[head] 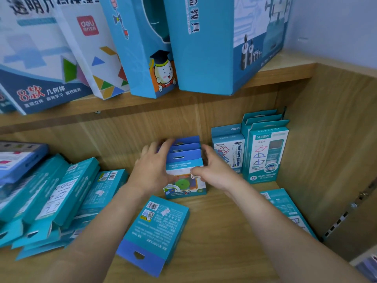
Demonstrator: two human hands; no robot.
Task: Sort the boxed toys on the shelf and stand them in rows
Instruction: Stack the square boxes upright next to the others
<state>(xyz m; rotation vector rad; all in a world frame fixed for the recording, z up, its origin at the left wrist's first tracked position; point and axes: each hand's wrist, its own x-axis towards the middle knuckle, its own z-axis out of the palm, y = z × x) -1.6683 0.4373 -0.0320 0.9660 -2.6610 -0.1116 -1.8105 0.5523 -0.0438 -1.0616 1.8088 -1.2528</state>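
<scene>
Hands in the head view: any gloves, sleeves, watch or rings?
Left hand and right hand are bare, no gloves. Both forearms are uncovered to the frame edge: no sleeves, watch or bands. No rings show, though the blue boxes hide part of the right hand.

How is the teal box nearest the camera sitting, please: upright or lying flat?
Lying flat: the teal box rests back-side up on the shelf, barcode showing.

Blue-topped boxes (184, 160) standing upright in a front-to-back row mid-shelf, front one showing a green disc. Just right: cube-frame box (228, 152) and tall teal boxes (265, 156) standing against the back panel. Barcode-up teal box (157, 227) lying flat in front. Toppled teal pile (61, 197) leaning at left. Flat teal box (285, 209) lying far right.
</scene>
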